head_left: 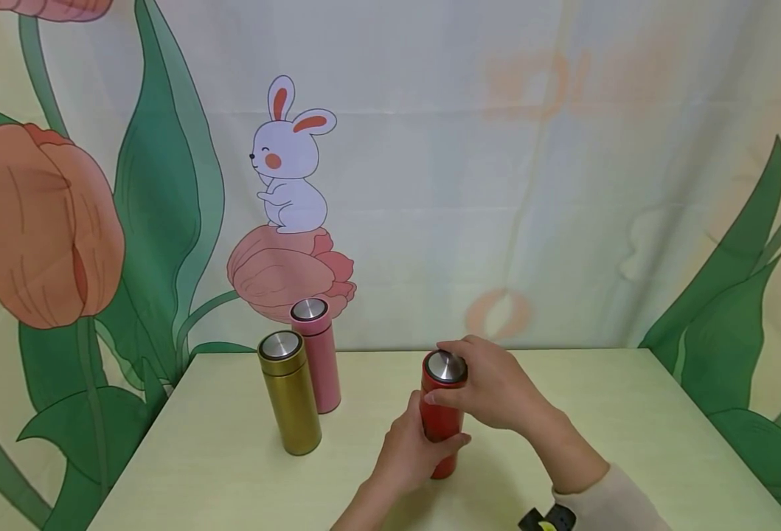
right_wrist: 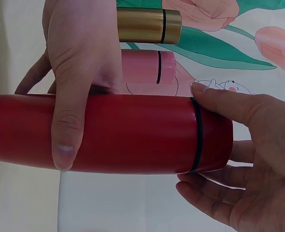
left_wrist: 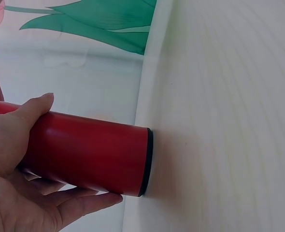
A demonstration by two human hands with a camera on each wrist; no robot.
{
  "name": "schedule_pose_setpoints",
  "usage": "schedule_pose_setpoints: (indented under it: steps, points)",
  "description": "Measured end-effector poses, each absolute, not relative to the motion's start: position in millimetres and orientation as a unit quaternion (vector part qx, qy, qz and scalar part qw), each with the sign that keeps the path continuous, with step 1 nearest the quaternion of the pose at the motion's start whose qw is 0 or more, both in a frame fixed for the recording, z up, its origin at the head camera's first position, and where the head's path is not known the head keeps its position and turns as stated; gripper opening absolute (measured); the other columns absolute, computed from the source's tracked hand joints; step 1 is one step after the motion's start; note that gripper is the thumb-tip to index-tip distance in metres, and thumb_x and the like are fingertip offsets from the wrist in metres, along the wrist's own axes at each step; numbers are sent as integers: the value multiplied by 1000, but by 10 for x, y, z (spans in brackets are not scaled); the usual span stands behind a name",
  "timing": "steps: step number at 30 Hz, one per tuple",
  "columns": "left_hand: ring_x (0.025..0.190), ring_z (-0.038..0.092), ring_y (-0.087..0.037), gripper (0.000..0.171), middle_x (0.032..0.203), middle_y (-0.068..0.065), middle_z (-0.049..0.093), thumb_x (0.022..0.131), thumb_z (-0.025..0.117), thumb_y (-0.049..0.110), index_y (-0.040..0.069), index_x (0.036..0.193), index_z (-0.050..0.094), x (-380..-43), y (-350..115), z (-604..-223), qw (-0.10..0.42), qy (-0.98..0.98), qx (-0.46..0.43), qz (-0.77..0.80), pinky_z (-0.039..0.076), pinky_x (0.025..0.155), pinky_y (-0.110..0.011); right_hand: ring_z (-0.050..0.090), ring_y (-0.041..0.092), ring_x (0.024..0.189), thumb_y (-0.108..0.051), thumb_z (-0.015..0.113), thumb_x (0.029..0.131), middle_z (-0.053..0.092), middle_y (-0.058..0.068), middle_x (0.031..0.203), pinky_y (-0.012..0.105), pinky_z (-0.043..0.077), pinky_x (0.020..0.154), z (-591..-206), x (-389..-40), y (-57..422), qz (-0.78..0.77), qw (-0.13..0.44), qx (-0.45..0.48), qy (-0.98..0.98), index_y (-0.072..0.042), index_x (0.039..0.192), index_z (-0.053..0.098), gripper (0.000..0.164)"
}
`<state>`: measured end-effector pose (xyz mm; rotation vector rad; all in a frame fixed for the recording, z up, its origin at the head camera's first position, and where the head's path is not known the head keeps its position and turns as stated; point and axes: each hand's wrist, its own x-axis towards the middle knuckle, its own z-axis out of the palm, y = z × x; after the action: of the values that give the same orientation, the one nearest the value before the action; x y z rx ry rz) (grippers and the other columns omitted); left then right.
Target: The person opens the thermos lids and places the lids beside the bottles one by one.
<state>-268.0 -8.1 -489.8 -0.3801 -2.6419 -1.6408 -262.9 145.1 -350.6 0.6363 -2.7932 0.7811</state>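
A red thermos bottle (head_left: 442,420) with a silver-topped lid (head_left: 446,366) stands upright at the table's middle. My left hand (head_left: 411,451) grips its body, thumb across the front. In the left wrist view the bottle's black base (left_wrist: 147,162) is at the tabletop. My right hand (head_left: 496,383) holds the lid from the right, its thumb on the near side and the other fingers round the far side. A black ring (right_wrist: 196,135) marks the seam between lid and body in the right wrist view.
Left of the hands, a gold thermos bottle (head_left: 292,398) stands upright in front of a pink thermos bottle (head_left: 324,365). Both have lids on. Behind the pale table (head_left: 184,442) hangs a cloth (head_left: 417,184) printed with a rabbit and tulips.
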Motion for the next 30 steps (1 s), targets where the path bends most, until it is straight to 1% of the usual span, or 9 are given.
schedule_pose_setpoints:
  steps: [7,13,22,30]
  points:
    - [106,70,-17,69,119,0,71,83,84,53,21,132,48,-2678,-87,-4895,11,-844,-128,-521,58,94,-47,68,15,101,-35,89,80,70,-2,112,35,58,88,-3522,-2631,1471,272,90,216,-933,-12,130,68,59]
    - [108,69,-18,71,121,0,71,83,82,56,22,134,47,-2691,-99,-4900,5,-846,-123,-519,58,95,-48,69,16,102,-31,90,80,70,-1,116,35,58,88,-3538,-2657,1494,289,83,222,-927,-10,134,67,62]
    - [110,69,-19,70,123,0,71,83,82,56,23,134,47,-2718,-135,-4900,-15,-839,-131,-528,57,98,-50,67,13,109,-24,88,83,69,-3,126,36,57,94,-3540,-2704,1545,327,51,250,-910,-11,140,63,64]
    - [112,68,-18,71,124,2,71,83,82,55,25,137,47,-2751,-189,-4913,-42,-833,-144,-533,55,100,-50,65,15,115,-18,84,87,66,-5,130,42,55,100,-3527,-2740,1592,350,11,280,-894,-14,144,60,62]
